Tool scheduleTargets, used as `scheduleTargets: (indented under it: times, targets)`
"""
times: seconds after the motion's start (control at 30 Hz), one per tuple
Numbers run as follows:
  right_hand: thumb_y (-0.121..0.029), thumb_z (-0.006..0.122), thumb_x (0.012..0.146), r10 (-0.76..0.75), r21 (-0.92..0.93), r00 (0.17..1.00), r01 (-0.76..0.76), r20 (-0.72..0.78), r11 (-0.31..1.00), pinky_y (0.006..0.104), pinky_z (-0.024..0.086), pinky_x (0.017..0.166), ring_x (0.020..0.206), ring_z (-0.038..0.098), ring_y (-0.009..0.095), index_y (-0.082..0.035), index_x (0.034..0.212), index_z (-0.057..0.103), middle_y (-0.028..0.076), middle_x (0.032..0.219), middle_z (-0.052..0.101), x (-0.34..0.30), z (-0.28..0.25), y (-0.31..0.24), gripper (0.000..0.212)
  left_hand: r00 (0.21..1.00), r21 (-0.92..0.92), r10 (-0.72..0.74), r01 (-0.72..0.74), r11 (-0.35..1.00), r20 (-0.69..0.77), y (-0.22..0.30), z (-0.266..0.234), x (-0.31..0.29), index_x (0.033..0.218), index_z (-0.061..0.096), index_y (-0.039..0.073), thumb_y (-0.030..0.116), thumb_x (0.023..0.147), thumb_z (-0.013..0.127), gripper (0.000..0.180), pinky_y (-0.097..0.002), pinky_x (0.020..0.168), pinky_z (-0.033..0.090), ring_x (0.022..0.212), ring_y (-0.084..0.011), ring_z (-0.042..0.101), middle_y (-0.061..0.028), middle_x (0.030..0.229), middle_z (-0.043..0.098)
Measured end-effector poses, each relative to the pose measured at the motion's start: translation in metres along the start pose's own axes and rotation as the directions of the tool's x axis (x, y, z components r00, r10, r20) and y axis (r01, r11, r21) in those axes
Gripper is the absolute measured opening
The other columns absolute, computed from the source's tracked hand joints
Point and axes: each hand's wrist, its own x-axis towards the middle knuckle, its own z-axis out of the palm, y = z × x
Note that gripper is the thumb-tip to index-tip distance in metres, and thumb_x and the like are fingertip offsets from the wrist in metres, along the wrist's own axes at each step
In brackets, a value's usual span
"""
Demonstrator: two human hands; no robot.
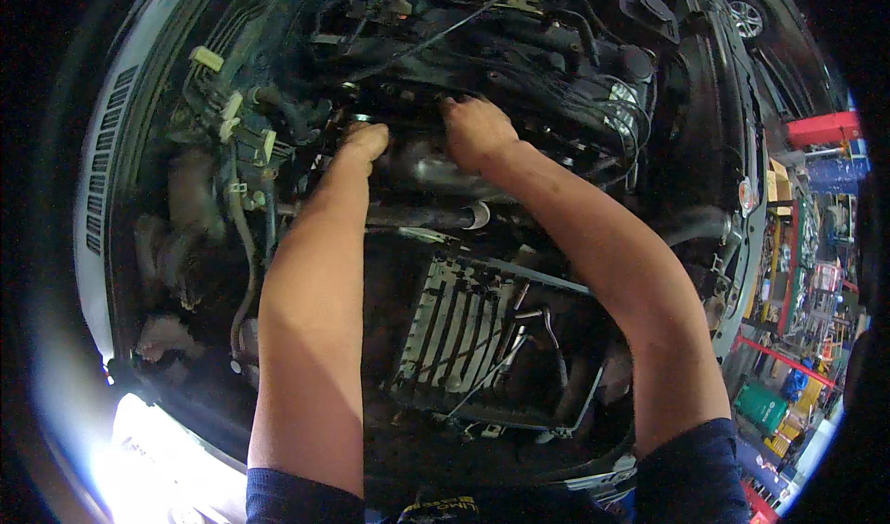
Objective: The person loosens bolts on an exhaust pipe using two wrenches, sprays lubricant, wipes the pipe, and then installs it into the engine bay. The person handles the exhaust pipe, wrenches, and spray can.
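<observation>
Left hand (pixel 369 141) and right hand (pixel 480 133) apart, both at engine (pixel 426 165), toward far edge of bay (pixel 753 246). Fingertips hidden; can't tell your grip. Step looks like working part by feel. Next move likely calls for steady fingers both sides. Tool (pixel 547 318) lies by right edge of slatted tray (pixel 445 325), untouched.
</observation>
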Motion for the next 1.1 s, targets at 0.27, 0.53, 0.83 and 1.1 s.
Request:
scheduleTargets:
  times: [0.27,0.53,0.83,1.1]
  targets:
    - [-0.021,0.076,0.086,0.157,0.324,0.953,-0.067,-0.260,0.944,0.0533,0.047,0.101,0.118,0.052,0.047,0.004,0.132,0.053,0.029,0.124,0.057,-0.152,-0.005,0.057,0.057,0.999,0.152,0.051,-0.048,0.987,-0.014,-0.031,0.000,0.075,0.119,0.061,0.002,0.019,0.075,0.068,0.048,-0.0548,0.098,0.046,0.114,-0.0336,0.058,-0.0167,0.127,0.061]
    - [-0.030,0.066,0.099,0.322,0.872,0.923,-0.328,0.213,0.363,0.0442,0.049,0.097,0.115,0.060,0.034,0.006,0.138,0.049,0.024,0.128,0.062,-0.135,0.051,0.023,0.056,1.000,0.066,0.001,0.001,0.998,-0.019,-0.033,0.000,0.085,0.105,0.066,0.003,0.016,0.075,0.068,0.033,-0.0624,0.102,0.044,0.120,-0.0420,0.058,-0.0191,0.132,0.061]
    - [-0.038,0.050,0.103,0.632,0.728,0.586,-0.684,0.507,0.050,0.0401,0.048,0.092,0.114,0.060,0.031,-0.011,0.143,0.057,0.016,0.127,0.063,-0.092,0.071,0.020,0.048,0.994,0.314,0.063,-0.087,0.945,0.086,-0.029,-0.006,0.094,0.108,0.067,0.002,0.013,0.079,0.070,0.031,-0.0544,0.086,0.052,0.108,-0.0342,0.062,-0.0168,0.122,0.063]
    - [-0.025,0.046,0.106,0.577,0.774,0.611,-0.630,0.542,-0.059,0.0366,0.052,0.089,0.109,0.064,0.029,-0.015,0.134,0.065,0.011,0.125,0.066,-0.077,0.091,0.049,0.035,0.996,0.232,0.042,-0.058,0.971,0.072,-0.032,0.002,0.112,0.103,0.068,0.008,0.020,0.080,0.067,0.025,-0.0517,0.086,0.050,0.110,-0.0307,0.057,-0.0119,0.120,0.062]
